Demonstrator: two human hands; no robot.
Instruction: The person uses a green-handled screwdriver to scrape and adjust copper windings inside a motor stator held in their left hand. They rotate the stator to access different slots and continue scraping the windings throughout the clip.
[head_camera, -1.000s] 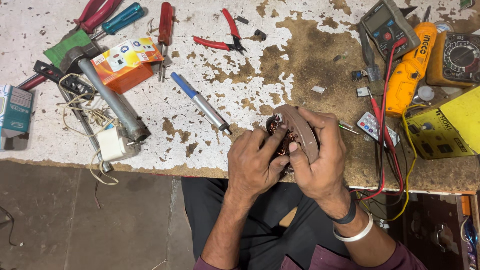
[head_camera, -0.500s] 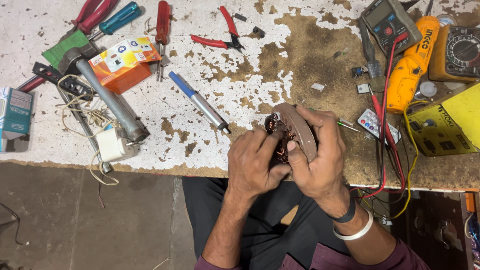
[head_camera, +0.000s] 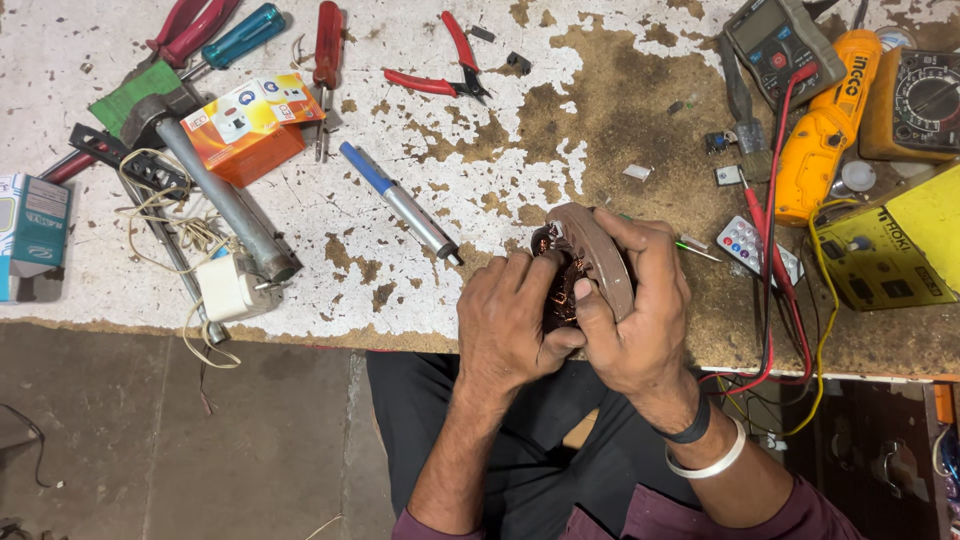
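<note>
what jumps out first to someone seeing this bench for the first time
At the near edge of the worn white workbench, the left hand and right hand together hold a round motor part with copper windings. An orange box sits at the left among red-handled pliers and screwdrivers. At the far right an orange clamp meter lies beside a yellow box, trailing red and yellow leads.
</note>
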